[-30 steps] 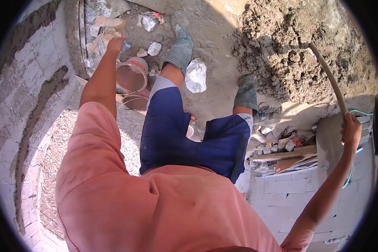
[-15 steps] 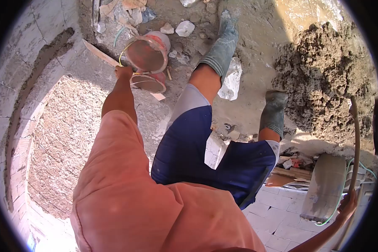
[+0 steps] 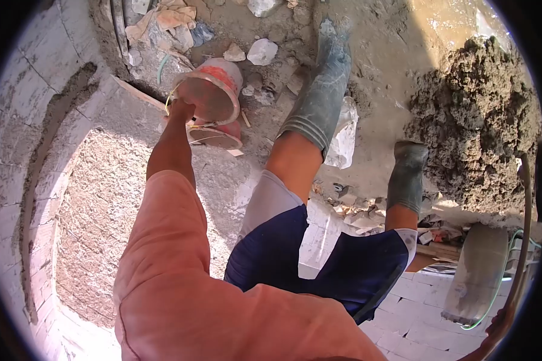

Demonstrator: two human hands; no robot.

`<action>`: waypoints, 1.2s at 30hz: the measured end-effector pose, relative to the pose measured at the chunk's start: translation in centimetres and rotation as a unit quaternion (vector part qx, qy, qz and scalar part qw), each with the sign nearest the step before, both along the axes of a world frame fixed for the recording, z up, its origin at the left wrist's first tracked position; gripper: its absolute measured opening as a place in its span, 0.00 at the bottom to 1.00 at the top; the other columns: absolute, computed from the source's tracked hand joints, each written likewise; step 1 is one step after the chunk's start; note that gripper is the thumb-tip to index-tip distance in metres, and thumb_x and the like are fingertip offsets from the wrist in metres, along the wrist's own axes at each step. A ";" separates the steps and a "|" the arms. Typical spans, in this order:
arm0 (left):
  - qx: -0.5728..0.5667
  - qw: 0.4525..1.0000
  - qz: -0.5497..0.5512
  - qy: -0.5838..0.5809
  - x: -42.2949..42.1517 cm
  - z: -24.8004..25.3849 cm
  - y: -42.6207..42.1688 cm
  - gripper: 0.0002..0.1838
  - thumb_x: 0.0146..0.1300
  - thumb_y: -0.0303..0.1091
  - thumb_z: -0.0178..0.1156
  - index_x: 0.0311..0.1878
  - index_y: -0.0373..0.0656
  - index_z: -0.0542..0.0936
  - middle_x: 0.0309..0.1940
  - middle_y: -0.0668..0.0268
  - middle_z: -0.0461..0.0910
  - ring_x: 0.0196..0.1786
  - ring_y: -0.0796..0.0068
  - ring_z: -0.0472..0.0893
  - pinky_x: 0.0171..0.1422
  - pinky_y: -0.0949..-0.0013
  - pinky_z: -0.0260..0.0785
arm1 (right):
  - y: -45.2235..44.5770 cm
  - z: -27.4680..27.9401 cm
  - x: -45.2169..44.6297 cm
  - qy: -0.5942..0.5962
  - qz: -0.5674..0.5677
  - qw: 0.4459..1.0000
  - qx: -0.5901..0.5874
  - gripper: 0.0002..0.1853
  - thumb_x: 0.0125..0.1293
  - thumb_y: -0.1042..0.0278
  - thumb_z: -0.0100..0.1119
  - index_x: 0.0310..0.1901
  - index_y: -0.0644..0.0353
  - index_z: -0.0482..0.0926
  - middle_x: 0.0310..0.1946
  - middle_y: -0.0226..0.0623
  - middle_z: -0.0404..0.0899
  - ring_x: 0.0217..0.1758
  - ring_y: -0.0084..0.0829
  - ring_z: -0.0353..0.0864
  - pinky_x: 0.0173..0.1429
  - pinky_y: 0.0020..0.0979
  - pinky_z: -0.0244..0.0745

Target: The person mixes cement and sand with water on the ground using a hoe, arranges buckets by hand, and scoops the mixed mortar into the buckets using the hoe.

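My left hand point(image 3: 182, 110) is closed at the near rim of a dirty red bucket point(image 3: 227, 75), which lies tipped with its mouth towards me. A thin yellow handle shows beside the fingers, and part of the grip is hidden. Just below sits a second red bucket point(image 3: 232, 128), also on its side. At the far right my right hand point(image 3: 497, 325), dim near the dark image edge, is wrapped round a long wooden tool handle point(image 3: 527, 210). This handle runs up to a heap of wet mortar point(image 3: 476, 120); the tool's head is not visible.
My rubber boots point(image 3: 325, 78) stand on muddy ground, with a white block point(image 3: 343, 135) between them. Stones point(image 3: 262, 52), paper scraps point(image 3: 168, 18) and a plank point(image 3: 137, 93) lie around the buckets. Block walls point(image 3: 48, 36) rise at left. A grey board point(image 3: 476, 274) and hose are at lower right.
The view has shifted a little, so most things sit lower and further right. My left hand has moved against the upper bucket's rim, and my right hand is nearer the bottom right edge.
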State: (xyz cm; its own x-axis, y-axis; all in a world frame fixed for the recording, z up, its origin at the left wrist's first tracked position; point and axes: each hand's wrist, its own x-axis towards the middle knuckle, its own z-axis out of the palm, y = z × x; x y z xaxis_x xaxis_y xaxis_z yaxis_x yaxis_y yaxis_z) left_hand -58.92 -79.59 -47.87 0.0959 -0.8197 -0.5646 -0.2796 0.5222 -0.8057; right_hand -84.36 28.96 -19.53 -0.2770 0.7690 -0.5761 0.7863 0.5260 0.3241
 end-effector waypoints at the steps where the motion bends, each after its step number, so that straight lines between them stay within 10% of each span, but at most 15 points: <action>1: 0.001 1.000 0.016 0.012 0.8 0.1 0.0 0.39 0.60 0.46 0.60 0.76 0.50 0.64 0.79 0.66 0.58 0.80 0.59 0.57 0.77 0.34 0.52 | -1.2 -0.1 -0.3 0.004 0.002 1.000 -0.001 0.22 0.66 0.39 0.63 0.31 0.52 0.78 0.16 0.23 0.67 0.12 0.16 0.61 0.14 0.21 0.51; 5: -0.088 0.980 -0.048 0.170 1.5 -0.7 -1.3 0.40 0.62 0.45 0.59 0.77 0.52 0.59 0.79 0.68 0.57 0.81 0.59 0.56 0.77 0.36 0.53 | -7.6 -0.1 -1.5 0.021 0.004 1.000 -0.015 0.21 0.66 0.47 0.64 0.33 0.61 0.82 0.17 0.31 0.73 0.13 0.20 0.65 0.17 0.23 0.56; 12: 0.001 0.990 -0.139 -0.012 -2.4 -0.6 0.5 0.29 0.68 0.46 0.53 0.73 0.59 0.68 0.75 0.66 0.67 0.78 0.58 0.63 0.75 0.39 0.56 | -12.7 -0.7 -4.8 0.007 0.007 0.998 -0.063 0.21 0.69 0.52 0.62 0.36 0.69 0.84 0.19 0.36 0.75 0.15 0.25 0.70 0.19 0.25 0.63; 15: 0.013 0.997 -0.066 -0.026 -1.1 3.4 2.1 0.26 0.70 0.52 0.52 0.67 0.52 0.76 0.62 0.57 0.81 0.65 0.53 0.79 0.73 0.40 0.60 | -12.3 -0.2 -6.1 -0.006 0.095 0.988 -0.121 0.28 0.73 0.48 0.54 0.55 0.69 0.83 0.31 0.44 0.84 0.18 0.28 0.75 0.20 0.26 0.67; 18: 0.111 0.993 0.045 0.008 8.4 8.8 -3.7 0.28 0.70 0.56 0.54 0.58 0.41 0.81 0.51 0.49 0.85 0.57 0.45 0.82 0.61 0.51 0.73 | -7.0 -1.0 -4.1 0.059 0.096 0.989 -0.098 0.28 0.72 0.43 0.57 0.61 0.58 0.80 0.27 0.29 0.73 0.20 0.17 0.70 0.20 0.21 0.60; 19: 0.204 0.978 -0.026 0.041 9.2 10.6 -2.4 0.27 0.72 0.55 0.54 0.52 0.37 0.82 0.45 0.54 0.87 0.48 0.52 0.85 0.56 0.51 0.72 | -6.7 -0.7 -4.5 0.077 0.098 0.989 -0.085 0.28 0.72 0.41 0.58 0.62 0.55 0.79 0.26 0.24 0.69 0.21 0.14 0.68 0.19 0.19 0.58; 20: 0.056 0.931 0.235 0.275 10.5 11.8 -0.6 0.25 0.74 0.56 0.53 0.45 0.39 0.82 0.38 0.62 0.86 0.35 0.63 0.79 0.48 0.57 0.68 | -6.4 -0.6 -4.6 0.062 0.095 0.989 -0.091 0.29 0.72 0.41 0.57 0.63 0.56 0.79 0.26 0.25 0.70 0.21 0.14 0.68 0.19 0.19 0.57; 24: 0.031 0.747 0.393 0.536 4.6 15.9 5.7 0.19 0.75 0.49 0.56 0.30 0.50 0.70 0.22 0.75 0.66 0.25 0.79 0.62 0.35 0.69 0.59 | -10.0 -1.2 -5.9 0.057 0.051 0.992 -0.105 0.29 0.70 0.41 0.59 0.60 0.58 0.80 0.25 0.25 0.71 0.18 0.15 0.67 0.15 0.20 0.54; 33: 0.054 0.661 0.362 0.655 -8.6 26.7 12.2 0.14 0.78 0.49 0.51 0.48 0.50 0.76 0.23 0.78 0.60 0.23 0.85 0.58 0.26 0.76 0.55 | -13.4 -1.0 -8.6 0.051 0.092 0.988 -0.111 0.23 0.65 0.50 0.57 0.46 0.66 0.84 0.18 0.34 0.75 0.15 0.26 0.75 0.18 0.33 0.68; 36: 0.097 0.635 0.367 0.673 -13.5 26.5 15.0 0.13 0.79 0.48 0.51 0.50 0.49 0.77 0.23 0.78 0.61 0.23 0.86 0.59 0.26 0.77 0.55 | -12.6 -1.2 -7.3 0.031 0.124 0.986 -0.106 0.24 0.63 0.49 0.59 0.47 0.65 0.85 0.28 0.49 0.84 0.27 0.39 0.86 0.36 0.40 0.80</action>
